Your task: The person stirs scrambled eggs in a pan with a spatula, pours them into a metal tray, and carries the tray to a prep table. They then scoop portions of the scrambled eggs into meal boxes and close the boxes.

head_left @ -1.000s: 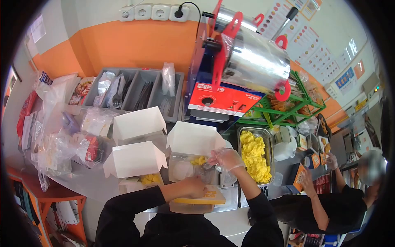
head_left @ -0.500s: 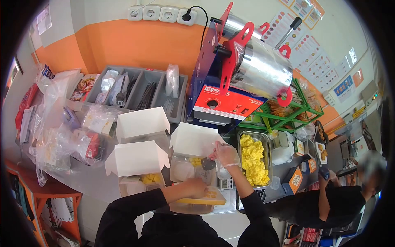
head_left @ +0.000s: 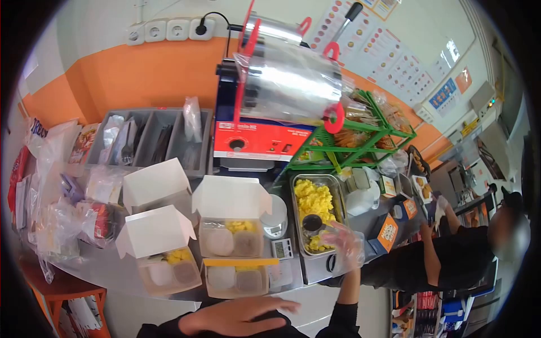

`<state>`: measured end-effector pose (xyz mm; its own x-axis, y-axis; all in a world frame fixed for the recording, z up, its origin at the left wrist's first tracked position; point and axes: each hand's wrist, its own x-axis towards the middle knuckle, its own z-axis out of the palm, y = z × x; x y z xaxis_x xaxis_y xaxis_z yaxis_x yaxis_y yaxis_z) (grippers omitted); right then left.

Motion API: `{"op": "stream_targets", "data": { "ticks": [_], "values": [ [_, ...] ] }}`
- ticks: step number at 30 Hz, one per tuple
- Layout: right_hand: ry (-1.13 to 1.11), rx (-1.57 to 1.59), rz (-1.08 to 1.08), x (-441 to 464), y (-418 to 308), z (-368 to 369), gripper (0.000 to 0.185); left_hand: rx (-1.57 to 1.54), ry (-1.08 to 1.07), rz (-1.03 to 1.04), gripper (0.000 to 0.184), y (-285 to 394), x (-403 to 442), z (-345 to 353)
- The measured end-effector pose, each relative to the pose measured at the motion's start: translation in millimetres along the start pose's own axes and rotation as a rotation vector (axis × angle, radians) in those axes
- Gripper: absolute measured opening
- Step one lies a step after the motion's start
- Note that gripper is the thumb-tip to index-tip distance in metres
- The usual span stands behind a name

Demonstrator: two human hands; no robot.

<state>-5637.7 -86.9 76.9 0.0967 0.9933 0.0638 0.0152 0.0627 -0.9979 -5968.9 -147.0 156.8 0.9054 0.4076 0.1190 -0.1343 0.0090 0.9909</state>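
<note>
My right hand (head_left: 346,245), in a clear plastic glove, grips a dark round-bowled serving spoon (head_left: 311,223). The spoon's bowl rests over a metal tray (head_left: 300,256) of yellow scrambled egg (head_left: 313,197). My left hand (head_left: 242,315) is bare and holds nothing, its fingers stretched out just below the front food box (head_left: 236,290). That box holds a white portion, a greyish covered portion and a little yellow egg. Behind it stands an open white-lidded box (head_left: 231,194) with similar contents. Another open box (head_left: 155,231) with egg sits to the left.
One more open box (head_left: 158,183) stands behind. A kitchen scale (head_left: 275,217) and a digital timer (head_left: 282,248) lie left of the tray. A cup sealer (head_left: 259,138), grey cutlery organiser (head_left: 194,160) and green rack (head_left: 352,141) line the wall. At right, a person (head_left: 434,259) works.
The spoon in my right hand has moved from the middle box to the egg tray. My left hand has drawn back from the front box toward my body. The view has shifted right.
</note>
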Motion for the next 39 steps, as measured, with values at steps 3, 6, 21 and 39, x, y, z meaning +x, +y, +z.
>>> {"op": "stream_targets", "data": {
  "ticks": [3, 6, 21, 39],
  "values": [
    [-0.013, -0.509, -0.022, 6.6, 9.4, -31.5, 0.040, -0.296, -0.023, -0.252, 0.059, -107.9, 68.0, 47.1],
    [-0.304, -1.588, -0.340, 16.2, 4.0, -20.8, 0.032, -0.318, 0.345, -0.345, 0.072, -205.5, 115.1, 77.0],
    [-0.739, -1.819, -0.259, 16.4, 38.4, 4.5, 0.017, -0.429, 0.646, -0.197, 0.084, -254.8, 174.1, 117.4],
    [-0.868, -1.729, -0.254, -2.2, 24.7, -23.1, 0.016, -0.608, 0.669, -0.144, 0.085, -246.5, 179.8, 92.2]
  ]
}}
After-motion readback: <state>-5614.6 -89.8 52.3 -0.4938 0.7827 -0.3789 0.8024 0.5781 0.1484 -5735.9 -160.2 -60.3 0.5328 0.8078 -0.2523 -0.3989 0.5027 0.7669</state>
